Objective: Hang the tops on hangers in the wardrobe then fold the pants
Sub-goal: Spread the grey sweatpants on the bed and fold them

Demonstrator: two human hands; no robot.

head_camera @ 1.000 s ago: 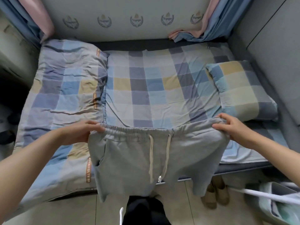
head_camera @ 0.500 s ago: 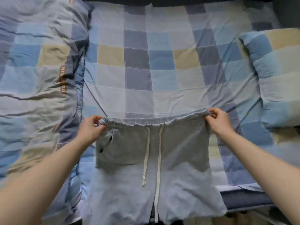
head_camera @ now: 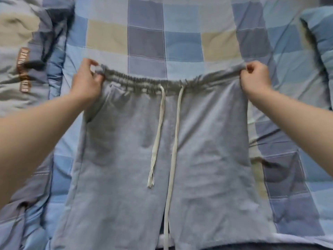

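Grey drawstring pants lie spread flat on the checked bed sheet, waistband toward the far side and legs running off the bottom of the view. Two white drawstrings trail down the middle. My left hand pinches the left end of the elastic waistband. My right hand pinches the right end. The waistband is stretched between them. No tops, hangers or wardrobe are in view.
A folded checked quilt with a brown label lies along the left of the bed. A checked pillow sits at the right edge. The bed's front edge shows at the bottom right.
The pants went from hanging in the air over the bed's edge to lying flat on the sheet. Both hands carried the waistband forward, and the view came much closer to the bed.
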